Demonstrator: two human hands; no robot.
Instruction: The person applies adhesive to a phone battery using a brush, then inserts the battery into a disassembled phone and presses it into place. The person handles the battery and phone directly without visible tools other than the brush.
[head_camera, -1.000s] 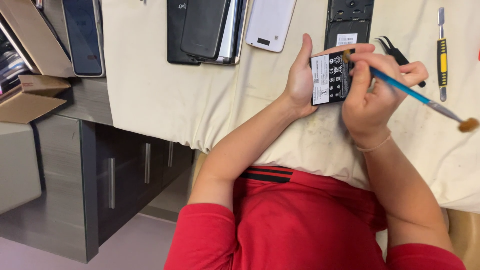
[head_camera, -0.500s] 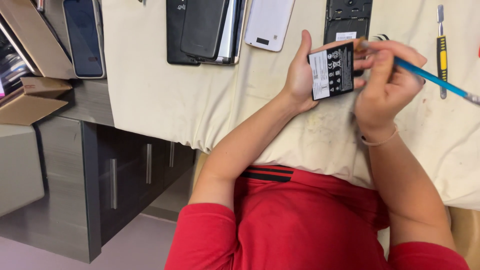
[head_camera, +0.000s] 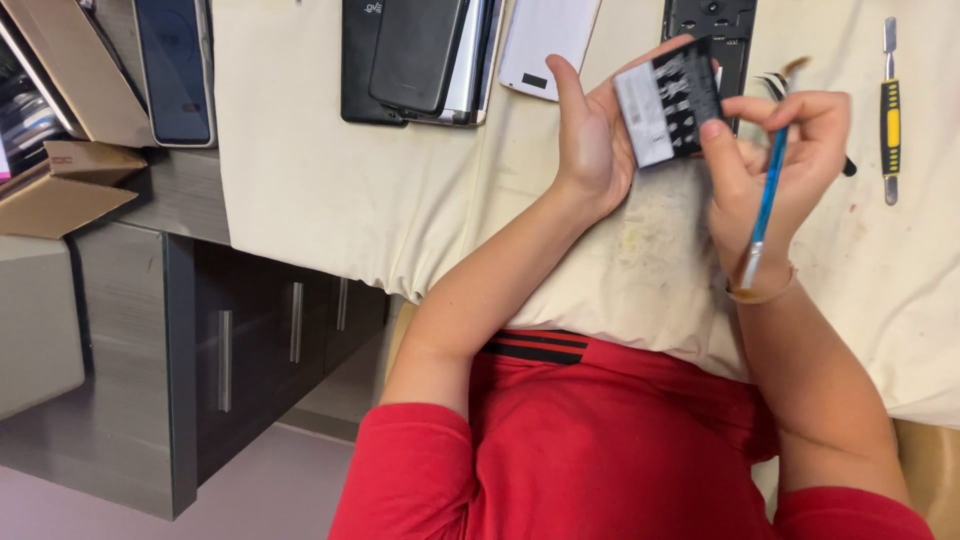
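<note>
Black and white, a flat phone battery (head_camera: 668, 102) is held above the cloth-covered bench (head_camera: 330, 190), raised on edge in the left hand (head_camera: 592, 140), whose grip is closed on it with the thumb up at eleven o'clock and the fingers behind its far face. At three o'clock from the battery the right hand (head_camera: 775, 165) has a narrow grip closed round a blue-handled brush (head_camera: 766, 195), whose shaft runs from the wrist up toward twelve o'clock, bristles near the battery's upper corner; the right thumb touches the battery's lower edge. Judged from its slab shape, the battery looks light, rigid and smooth-skinned, so probably slippery at the faces; pinching it by the long edges, as the left hand does, seems the safest hold, and its casing would likely not take bending or puncture well. Just behind it at twelve o'clock lies an opened black phone (head_camera: 712, 22); a white back cover (head_camera: 548, 45) lies at ten o'clock, with a stack of dark phones (head_camera: 415, 60) beyond it. A yellow-and-black pry tool (head_camera: 889, 115) lies well apart at three o'clock. Cardboard boxes (head_camera: 60, 185) sit off the cloth at nine o'clock, above a grey cabinet (head_camera: 200, 350)
</note>
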